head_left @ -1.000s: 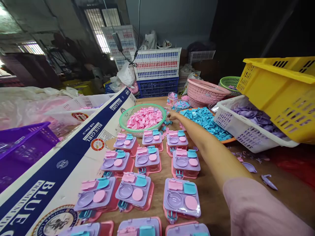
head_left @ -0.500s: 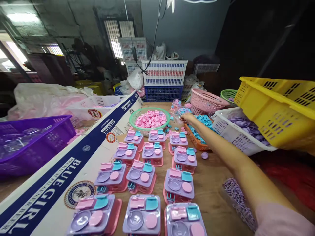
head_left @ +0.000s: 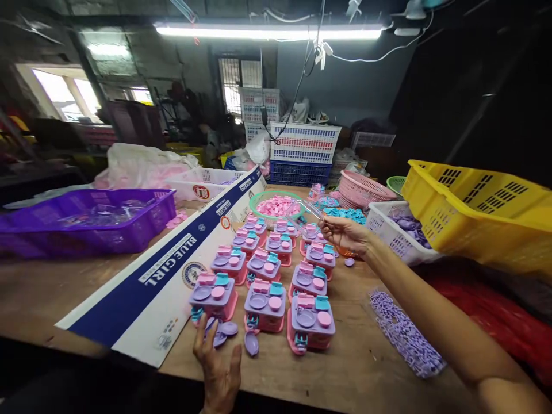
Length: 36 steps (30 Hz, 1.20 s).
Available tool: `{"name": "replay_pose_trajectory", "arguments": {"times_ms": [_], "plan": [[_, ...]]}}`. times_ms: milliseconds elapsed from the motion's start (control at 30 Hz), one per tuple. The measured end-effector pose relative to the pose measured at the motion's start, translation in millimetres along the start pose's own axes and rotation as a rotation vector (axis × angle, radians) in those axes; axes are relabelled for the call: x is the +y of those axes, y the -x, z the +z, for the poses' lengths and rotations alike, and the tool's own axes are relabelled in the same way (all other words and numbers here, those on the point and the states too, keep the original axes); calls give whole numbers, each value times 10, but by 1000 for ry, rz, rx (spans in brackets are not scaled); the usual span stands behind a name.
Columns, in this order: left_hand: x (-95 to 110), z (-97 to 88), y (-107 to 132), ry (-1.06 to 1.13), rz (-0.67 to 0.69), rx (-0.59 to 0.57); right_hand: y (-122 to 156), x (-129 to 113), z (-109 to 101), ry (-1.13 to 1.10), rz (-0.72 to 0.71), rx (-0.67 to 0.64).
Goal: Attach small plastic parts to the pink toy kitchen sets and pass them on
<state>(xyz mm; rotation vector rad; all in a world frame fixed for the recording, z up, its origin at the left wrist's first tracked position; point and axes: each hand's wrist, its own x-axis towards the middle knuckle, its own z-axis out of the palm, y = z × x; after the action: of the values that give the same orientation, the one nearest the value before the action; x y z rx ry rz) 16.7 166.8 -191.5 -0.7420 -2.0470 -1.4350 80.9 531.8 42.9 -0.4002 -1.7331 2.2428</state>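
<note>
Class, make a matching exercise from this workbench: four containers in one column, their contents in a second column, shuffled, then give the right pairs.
Containers:
1. green bowl
2. purple crate
3. white basket
4. orange tray

Contents:
A. purple pieces
B. pink pieces
C. blue pieces
D. clear plastic parts

Pairs: 1-B, 2-D, 3-A, 4-C

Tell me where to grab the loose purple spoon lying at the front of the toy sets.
Take the spoon by its bowl rim, from above, thumb and finger across its width. It lies flat on the table, apart from the sets, so a pinch from above probably clears the front middle set. The left hand is nearest it.
</note>
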Motion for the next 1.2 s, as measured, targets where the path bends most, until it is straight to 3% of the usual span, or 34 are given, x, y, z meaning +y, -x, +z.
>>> {"name": "replay_pose_trajectory", "arguments": {"times_ms": [100, 200, 267, 333, 433, 600, 667, 767, 867, 967, 1100, 1200], "plan": [[323, -155, -81, 83, 20, 26, 282, 162, 377, 36, -28, -75], [743, -297, -286, 277, 1, -110, 527, 430, 810, 277, -204, -213], [983, -365, -496, 496, -139, -234, 664, 617, 1082, 428, -300, -323], [1126, -443, -722, 693, -299, -255, 781, 766, 1324, 548, -385, -408], [1140, -633, -1002, 775, -426, -188, 912, 857, 1616, 669, -516, -480], [935, -1099, -1193, 747, -423, -390, 1061, 765, 1870, 782, -587, -594], [857, -1284, -1231, 686, -414, -385, 1118, 742, 1877, 813, -599, -634], [656, -1550, -1429, 561, -428, -275, 1180, 751, 1771, 880, -600, -656], [269, -1799, -1904, 412, -432, -107, 1157, 749, 1540, 968, -577, -616], [-229, -1959, -2553, 82, -458, 9, 1003, 688, 1228, 994, -570, -541], [-818, -1902, -3335, -369, -449, 64, 662, 555, 774, 971, -489, -386], [-1137, -1702, -3741, -471, -413, 104, 472, 465, 476, 981, -437, -164]]}}
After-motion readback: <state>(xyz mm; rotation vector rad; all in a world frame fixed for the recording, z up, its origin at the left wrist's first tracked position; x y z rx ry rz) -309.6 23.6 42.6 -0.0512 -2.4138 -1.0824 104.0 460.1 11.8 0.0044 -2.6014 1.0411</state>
